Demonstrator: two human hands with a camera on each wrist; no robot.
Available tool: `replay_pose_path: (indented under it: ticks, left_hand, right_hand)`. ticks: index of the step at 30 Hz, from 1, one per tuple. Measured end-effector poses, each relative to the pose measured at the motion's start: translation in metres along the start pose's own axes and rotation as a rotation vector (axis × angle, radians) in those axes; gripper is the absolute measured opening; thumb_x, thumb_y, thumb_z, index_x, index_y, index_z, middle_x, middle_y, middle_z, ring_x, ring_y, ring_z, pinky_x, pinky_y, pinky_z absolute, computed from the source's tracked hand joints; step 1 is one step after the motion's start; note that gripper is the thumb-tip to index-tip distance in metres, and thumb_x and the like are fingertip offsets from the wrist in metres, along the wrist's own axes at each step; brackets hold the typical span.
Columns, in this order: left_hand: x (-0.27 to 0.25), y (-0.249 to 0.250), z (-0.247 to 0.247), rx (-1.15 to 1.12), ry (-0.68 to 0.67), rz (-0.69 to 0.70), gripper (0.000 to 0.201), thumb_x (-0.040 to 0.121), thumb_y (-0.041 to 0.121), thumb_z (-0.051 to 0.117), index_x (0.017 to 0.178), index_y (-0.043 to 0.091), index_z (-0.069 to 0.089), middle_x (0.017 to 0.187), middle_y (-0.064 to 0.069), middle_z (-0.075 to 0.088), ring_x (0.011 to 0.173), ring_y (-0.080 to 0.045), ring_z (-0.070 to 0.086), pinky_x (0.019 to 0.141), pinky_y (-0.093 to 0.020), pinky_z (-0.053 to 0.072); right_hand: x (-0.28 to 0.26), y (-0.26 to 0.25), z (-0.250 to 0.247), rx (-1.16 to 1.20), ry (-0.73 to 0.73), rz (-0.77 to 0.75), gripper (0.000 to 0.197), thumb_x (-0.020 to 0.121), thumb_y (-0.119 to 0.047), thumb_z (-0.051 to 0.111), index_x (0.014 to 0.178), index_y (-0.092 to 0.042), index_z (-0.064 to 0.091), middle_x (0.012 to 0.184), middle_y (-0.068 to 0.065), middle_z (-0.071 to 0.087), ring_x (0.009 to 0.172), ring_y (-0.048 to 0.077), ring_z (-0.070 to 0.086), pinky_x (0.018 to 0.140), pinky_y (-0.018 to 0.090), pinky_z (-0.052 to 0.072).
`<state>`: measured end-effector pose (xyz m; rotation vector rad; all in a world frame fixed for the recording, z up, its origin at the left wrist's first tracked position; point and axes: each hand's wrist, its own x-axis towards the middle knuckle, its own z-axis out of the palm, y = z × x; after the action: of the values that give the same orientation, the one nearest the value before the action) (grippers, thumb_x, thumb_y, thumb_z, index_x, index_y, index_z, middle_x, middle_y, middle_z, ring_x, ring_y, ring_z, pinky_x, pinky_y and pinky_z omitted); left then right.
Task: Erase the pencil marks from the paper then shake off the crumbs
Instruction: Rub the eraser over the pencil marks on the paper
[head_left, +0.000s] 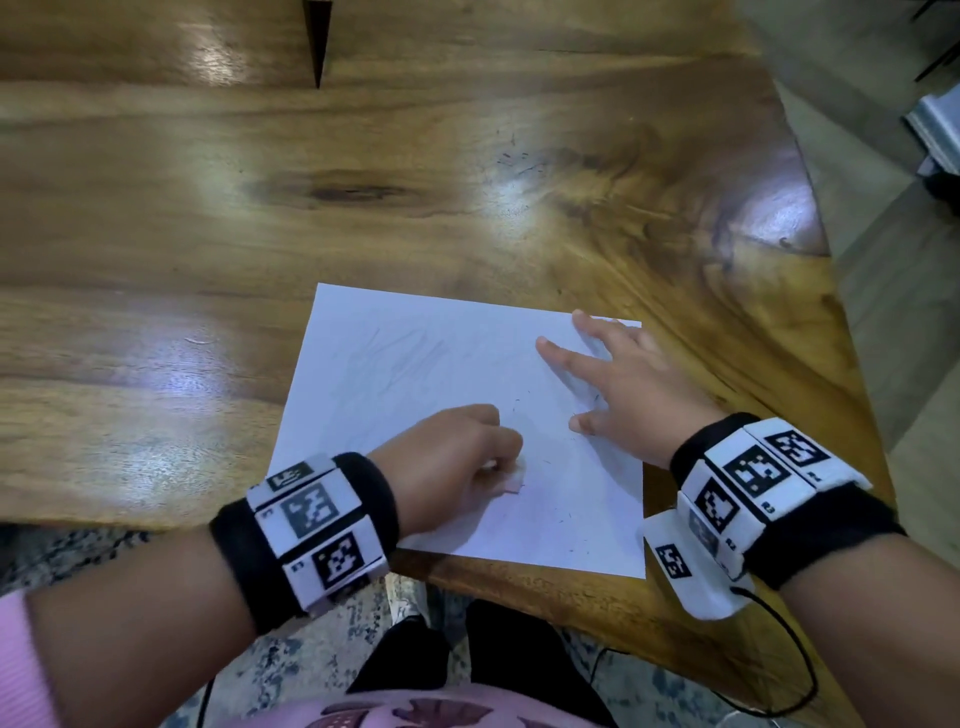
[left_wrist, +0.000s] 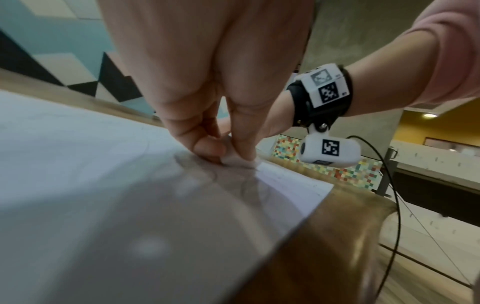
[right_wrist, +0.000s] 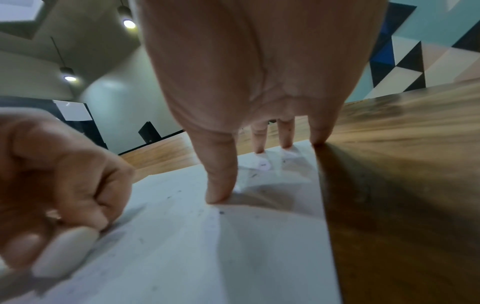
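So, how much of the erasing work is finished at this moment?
Mostly done: the paper shows only faint smudges. In hand: the left hand grips the eraser against the sheet, and the right hand presses it flat with spread fingers. Left: dark crumbs lie on the paper, not yet shaken off.

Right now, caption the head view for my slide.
Left hand rubs eraser on paper; right hand pins it flat.
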<state>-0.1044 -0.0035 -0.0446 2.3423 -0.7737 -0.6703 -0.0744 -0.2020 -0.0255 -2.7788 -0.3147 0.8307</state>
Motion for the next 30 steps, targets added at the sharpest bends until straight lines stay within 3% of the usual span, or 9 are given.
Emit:
replay_pose_path:
  ticks: [3, 6, 9, 12, 14, 17, 22, 25, 30]
  left_hand:
    - [-0.001, 0.002, 0.0, 0.004, 0.012, -0.02, 0.01, 0.083, 0.019, 0.061, 0.075, 0.013, 0.062, 0.081, 0.0, 0.05, 0.074, -0.02, 0.056, 0.069, -0.028, 0.044]
    - [0.004, 0.007, -0.007, 0.001, -0.012, -0.013, 0.009, 0.082, 0.019, 0.062, 0.075, 0.013, 0.065, 0.079, 0.0, 0.049, 0.074, -0.021, 0.055, 0.07, -0.029, 0.043]
    - [0.027, 0.015, -0.016, 0.052, 0.027, -0.031, 0.01, 0.082, 0.019, 0.061, 0.078, 0.01, 0.062, 0.079, 0.001, 0.043, 0.073, -0.018, 0.045, 0.066, -0.025, 0.032]
    - [0.033, 0.016, -0.014, 0.046, 0.025, -0.046, 0.01, 0.081, 0.017, 0.06, 0.073, 0.012, 0.058, 0.077, 0.0, 0.043, 0.072, -0.021, 0.047, 0.065, -0.026, 0.031]
    - [0.008, 0.011, -0.007, 0.02, -0.059, 0.018, 0.014, 0.078, 0.015, 0.056, 0.063, 0.016, 0.054, 0.074, -0.001, 0.047, 0.069, -0.021, 0.051, 0.062, -0.026, 0.036]
    - [-0.027, 0.003, 0.0, 0.016, -0.226, 0.0, 0.013, 0.081, 0.009, 0.056, 0.07, 0.015, 0.058, 0.081, 0.004, 0.048, 0.07, -0.013, 0.052, 0.063, -0.023, 0.042]
    - [0.029, 0.014, -0.02, 0.101, -0.001, -0.005, 0.007, 0.081, 0.014, 0.059, 0.077, 0.009, 0.061, 0.079, 0.0, 0.042, 0.073, -0.019, 0.044, 0.066, -0.024, 0.031]
    - [0.031, 0.013, -0.018, 0.118, 0.002, -0.019, 0.004, 0.08, 0.011, 0.059, 0.077, 0.01, 0.06, 0.079, -0.001, 0.046, 0.075, -0.02, 0.048, 0.066, -0.024, 0.031]
    - [-0.027, -0.002, -0.007, 0.028, -0.223, 0.019, 0.012, 0.077, 0.006, 0.061, 0.073, 0.017, 0.063, 0.081, 0.006, 0.048, 0.071, -0.01, 0.053, 0.058, -0.01, 0.033]
  right_hand:
    - [-0.003, -0.004, 0.003, -0.097, -0.104, -0.002, 0.104, 0.078, -0.051, 0.068, 0.147, -0.044, -0.01, 0.154, -0.006, -0.029, 0.143, 0.022, -0.022, 0.117, 0.039, -0.002]
    - [-0.004, -0.005, 0.006, -0.165, -0.128, -0.002, 0.119, 0.071, -0.056, 0.072, 0.146, -0.041, -0.019, 0.151, -0.002, -0.036, 0.141, 0.025, -0.027, 0.116, 0.041, -0.007]
    - [-0.004, -0.006, 0.007, -0.164, -0.132, -0.003, 0.119, 0.072, -0.056, 0.071, 0.145, -0.041, -0.021, 0.151, -0.001, -0.036, 0.141, 0.026, -0.028, 0.115, 0.042, -0.008]
    - [-0.005, -0.005, 0.006, -0.15, -0.148, 0.009, 0.118, 0.072, -0.055, 0.072, 0.145, -0.042, -0.02, 0.151, -0.003, -0.037, 0.141, 0.025, -0.028, 0.116, 0.041, -0.008]
    - [-0.004, -0.005, 0.005, -0.142, -0.148, 0.015, 0.118, 0.071, -0.055, 0.073, 0.145, -0.043, -0.019, 0.15, -0.004, -0.037, 0.141, 0.024, -0.028, 0.117, 0.041, -0.008]
    - [-0.004, -0.005, 0.005, -0.139, -0.157, 0.018, 0.118, 0.072, -0.054, 0.073, 0.145, -0.043, -0.02, 0.149, -0.004, -0.039, 0.14, 0.024, -0.03, 0.115, 0.042, -0.01]
    - [-0.004, -0.007, 0.004, -0.142, -0.173, 0.025, 0.118, 0.072, -0.055, 0.072, 0.144, -0.043, -0.022, 0.149, -0.004, -0.04, 0.14, 0.024, -0.031, 0.114, 0.042, -0.011]
    - [-0.004, -0.007, 0.004, -0.141, -0.175, 0.028, 0.119, 0.071, -0.055, 0.073, 0.144, -0.044, -0.021, 0.149, -0.005, -0.04, 0.14, 0.024, -0.03, 0.115, 0.042, -0.01]
    - [-0.004, -0.006, 0.003, -0.125, -0.175, 0.025, 0.119, 0.072, -0.053, 0.073, 0.144, -0.043, -0.02, 0.149, -0.005, -0.04, 0.14, 0.023, -0.031, 0.114, 0.041, -0.012]
